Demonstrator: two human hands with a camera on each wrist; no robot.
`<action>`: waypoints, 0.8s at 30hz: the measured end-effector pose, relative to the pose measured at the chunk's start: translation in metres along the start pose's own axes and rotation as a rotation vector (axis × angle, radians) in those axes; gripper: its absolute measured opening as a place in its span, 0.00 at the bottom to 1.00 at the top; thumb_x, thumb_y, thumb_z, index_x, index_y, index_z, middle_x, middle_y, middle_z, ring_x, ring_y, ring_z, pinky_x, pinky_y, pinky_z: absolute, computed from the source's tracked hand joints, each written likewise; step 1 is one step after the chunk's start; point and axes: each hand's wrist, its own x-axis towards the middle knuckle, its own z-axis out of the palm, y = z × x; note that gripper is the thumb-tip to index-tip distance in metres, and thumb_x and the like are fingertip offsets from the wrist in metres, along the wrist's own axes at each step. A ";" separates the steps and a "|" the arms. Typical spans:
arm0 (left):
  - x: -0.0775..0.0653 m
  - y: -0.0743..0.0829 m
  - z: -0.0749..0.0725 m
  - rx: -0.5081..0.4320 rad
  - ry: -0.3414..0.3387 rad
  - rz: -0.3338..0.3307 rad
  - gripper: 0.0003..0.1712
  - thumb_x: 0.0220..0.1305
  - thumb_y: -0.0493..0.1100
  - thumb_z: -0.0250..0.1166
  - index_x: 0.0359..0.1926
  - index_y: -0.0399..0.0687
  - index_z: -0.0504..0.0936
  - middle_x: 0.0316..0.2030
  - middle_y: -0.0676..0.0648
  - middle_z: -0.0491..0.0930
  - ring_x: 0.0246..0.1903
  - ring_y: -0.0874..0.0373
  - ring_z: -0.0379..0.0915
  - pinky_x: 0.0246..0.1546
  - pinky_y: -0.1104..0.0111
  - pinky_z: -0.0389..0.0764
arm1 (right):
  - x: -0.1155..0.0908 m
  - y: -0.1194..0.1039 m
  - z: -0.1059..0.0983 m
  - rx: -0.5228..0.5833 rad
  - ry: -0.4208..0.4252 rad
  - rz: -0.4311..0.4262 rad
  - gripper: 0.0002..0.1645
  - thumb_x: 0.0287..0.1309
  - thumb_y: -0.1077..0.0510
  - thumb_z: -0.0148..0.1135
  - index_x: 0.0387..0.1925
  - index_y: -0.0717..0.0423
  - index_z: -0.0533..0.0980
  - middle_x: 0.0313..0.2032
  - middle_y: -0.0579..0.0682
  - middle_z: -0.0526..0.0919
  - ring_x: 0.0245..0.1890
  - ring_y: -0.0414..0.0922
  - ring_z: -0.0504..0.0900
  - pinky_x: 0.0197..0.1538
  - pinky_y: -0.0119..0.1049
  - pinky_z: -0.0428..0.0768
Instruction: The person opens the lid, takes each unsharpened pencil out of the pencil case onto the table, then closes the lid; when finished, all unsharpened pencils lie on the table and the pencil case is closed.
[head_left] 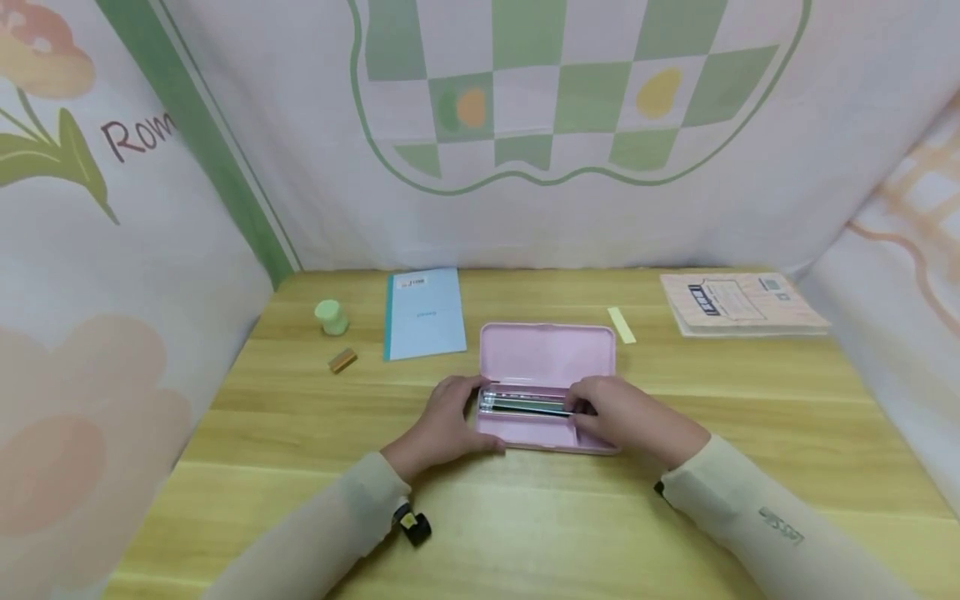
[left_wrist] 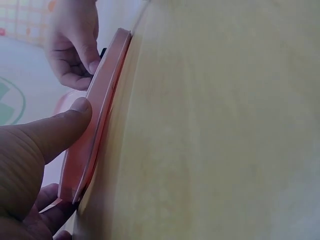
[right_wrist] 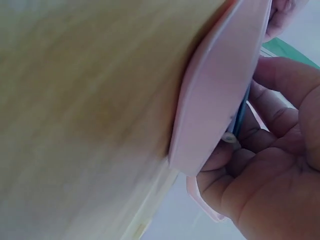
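Observation:
A pink pencil case (head_left: 538, 432) lies on the table with its lid (head_left: 547, 354) raised at the back. Several pencils or pens (head_left: 521, 403) lie side by side in it. My left hand (head_left: 450, 421) holds the case's left end, the thumb (left_wrist: 75, 112) on the front wall and the fingers round the far side. Reaching over the right end, my right hand (head_left: 618, 412) pinches a dark, slender pencil or pen (right_wrist: 241, 112) between thumb and fingers. Its rounded end shows by the palm in the right wrist view; the fingers hide part of it.
Behind the case to the left lies a light blue notebook (head_left: 426, 315). Farther left are a small green round container (head_left: 331, 317) and a small brown block (head_left: 342, 361). A pale yellow strip (head_left: 621, 325) and a thick pinkish book (head_left: 742, 304) lie back right on the wooden table (head_left: 262, 417).

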 end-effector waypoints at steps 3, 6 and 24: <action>0.000 -0.001 0.001 -0.003 0.006 0.011 0.62 0.42 0.64 0.85 0.76 0.55 0.66 0.72 0.48 0.67 0.73 0.48 0.53 0.74 0.50 0.59 | 0.000 0.002 0.001 0.022 -0.003 0.008 0.03 0.62 0.62 0.70 0.35 0.51 0.83 0.31 0.41 0.81 0.31 0.39 0.76 0.37 0.36 0.79; 0.000 -0.001 0.002 -0.004 0.012 0.022 0.62 0.42 0.64 0.85 0.76 0.53 0.66 0.71 0.48 0.68 0.72 0.49 0.54 0.73 0.50 0.59 | 0.001 0.002 0.002 0.044 0.002 0.027 0.04 0.61 0.63 0.68 0.35 0.51 0.82 0.31 0.42 0.80 0.31 0.40 0.75 0.36 0.36 0.78; 0.001 -0.003 0.003 0.015 0.016 0.020 0.62 0.43 0.64 0.85 0.76 0.54 0.66 0.73 0.47 0.66 0.74 0.48 0.50 0.75 0.50 0.56 | -0.012 0.007 -0.006 0.178 0.151 0.136 0.06 0.59 0.62 0.64 0.39 0.53 0.80 0.31 0.45 0.80 0.31 0.44 0.75 0.35 0.38 0.77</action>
